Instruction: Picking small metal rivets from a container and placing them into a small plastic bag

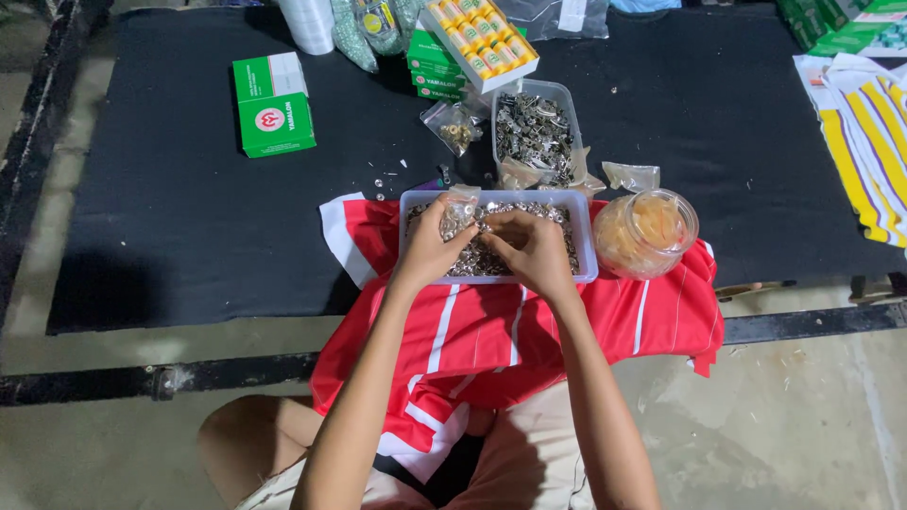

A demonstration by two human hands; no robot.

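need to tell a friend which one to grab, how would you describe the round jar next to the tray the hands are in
Start at the black mat and find the red and white striped cloth draped over its near edge. On that cloth sits a pale tray of small silvery metal parts; the jar stands just to its right. It is the only round, clear container there, filled with pale orange pieces.

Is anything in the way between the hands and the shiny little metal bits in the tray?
No. The left hand and right hand are already in the tray, touching the metal bits.
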